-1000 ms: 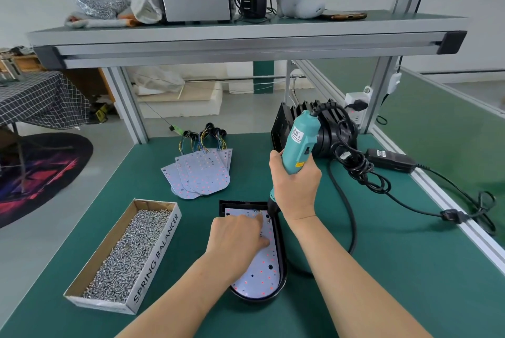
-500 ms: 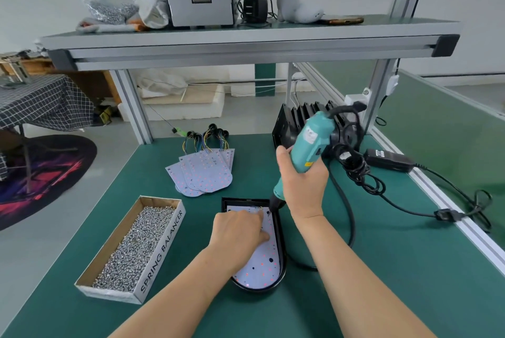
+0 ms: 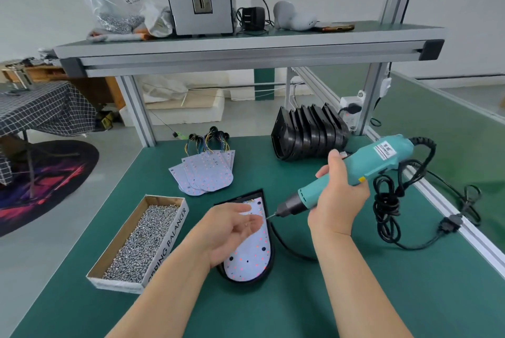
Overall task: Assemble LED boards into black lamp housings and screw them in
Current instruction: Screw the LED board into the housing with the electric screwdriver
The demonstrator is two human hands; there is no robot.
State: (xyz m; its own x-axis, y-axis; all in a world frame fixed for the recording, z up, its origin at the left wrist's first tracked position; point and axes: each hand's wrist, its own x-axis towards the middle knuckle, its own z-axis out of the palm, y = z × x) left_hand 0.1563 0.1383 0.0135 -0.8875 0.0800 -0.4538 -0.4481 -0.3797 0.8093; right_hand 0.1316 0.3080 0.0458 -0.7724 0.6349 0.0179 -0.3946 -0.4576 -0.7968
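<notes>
The left hand (image 3: 229, 231) lies palm up with fingers relaxed, over the LED board (image 3: 254, 261) seated in the black housing (image 3: 271, 261) on the counter (image 3: 355, 296). A tiny speck in the palm may be a screw (too small to be sure). The right hand (image 3: 337, 201) grips the teal screwdriver (image 3: 377, 160), tilted, its bit near the left fingertips. The box of screws (image 3: 170, 239) sits just beside the housing.

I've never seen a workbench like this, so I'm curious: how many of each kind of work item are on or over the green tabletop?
electric screwdriver, corded: 1
box of screws: 1
black housing with LED board: 1
pile of loose LED boards: 1 (the boards overlap, so their number is unclear)
row of spare black housings: 1
Total: 5
</notes>
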